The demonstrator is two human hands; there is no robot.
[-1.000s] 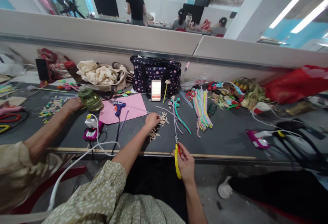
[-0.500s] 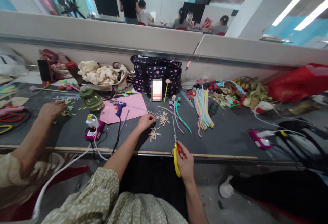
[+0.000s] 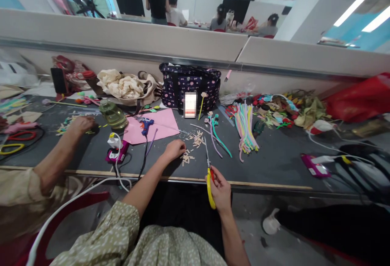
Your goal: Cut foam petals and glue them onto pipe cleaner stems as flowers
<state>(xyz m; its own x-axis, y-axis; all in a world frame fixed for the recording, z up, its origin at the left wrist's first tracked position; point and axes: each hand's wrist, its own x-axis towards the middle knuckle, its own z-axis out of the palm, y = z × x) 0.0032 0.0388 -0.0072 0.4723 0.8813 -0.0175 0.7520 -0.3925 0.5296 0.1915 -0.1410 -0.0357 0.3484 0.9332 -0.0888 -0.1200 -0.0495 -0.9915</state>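
My right hand (image 3: 220, 189) grips scissors (image 3: 209, 182) with yellow and red handles near the table's front edge. Their slim blades point away from me and look closed or nearly so. My left hand (image 3: 176, 149) rests low over the table, its fingers curled together; whatever they hold is hidden. Right beside its fingertips lies a small heap of short beige strips (image 3: 187, 158). A second heap of beige strips (image 3: 198, 139) is just behind. Purple and teal pipe cleaners (image 3: 222, 141) lie beyond the scissors' tips.
A blue glue gun (image 3: 146, 127) rests on pink paper (image 3: 164, 120). Left of it are a bottle of liquid (image 3: 113, 115) and a purple power strip (image 3: 117, 152) with white cables. Bundled pipe cleaners (image 3: 246, 130) lie to the right. A co-worker's hand (image 3: 82, 124) reaches in from the left.
My left hand has drawn slightly toward me and left, to the nearer heap, with its fingers more curled. The scissors stay in my right hand. The co-worker's hand has shifted right.
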